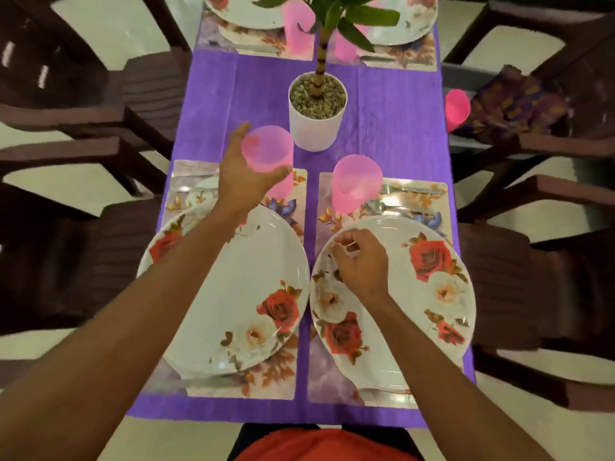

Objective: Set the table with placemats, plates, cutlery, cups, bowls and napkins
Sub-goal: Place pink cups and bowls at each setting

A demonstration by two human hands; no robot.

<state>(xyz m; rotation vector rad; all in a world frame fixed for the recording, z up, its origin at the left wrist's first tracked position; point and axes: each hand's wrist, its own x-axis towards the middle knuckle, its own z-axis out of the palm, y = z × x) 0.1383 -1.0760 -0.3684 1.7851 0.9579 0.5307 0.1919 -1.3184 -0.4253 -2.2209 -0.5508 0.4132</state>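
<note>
Your left hand (244, 181) is wrapped round a pink cup (268, 149), fingers behind it and thumb across the front, at the far corner of the left mat (186, 184). I can't tell whether its base is down yet. Lower it straight and level, then let go only once it sits flat. Keep it just beyond the left plate (213, 311) under your wrist, and short of the pot (316, 128) just beyond and to the right of your fingertips.

Match it to the second cup (356, 184), which stands just ahead of your right hand (361, 261). That gives you the line for the pair.

Your right hand hovers over the right plate (432, 311), fingers loosely curled with nothing in them that I can see. Keep it clear of the rim so the plate doesn't shift. Cutlery (382, 204) lies ahead and right of it, beside the second cup.

No brands, labels or writing to read anywhere, only rose prints on the plates.
</note>
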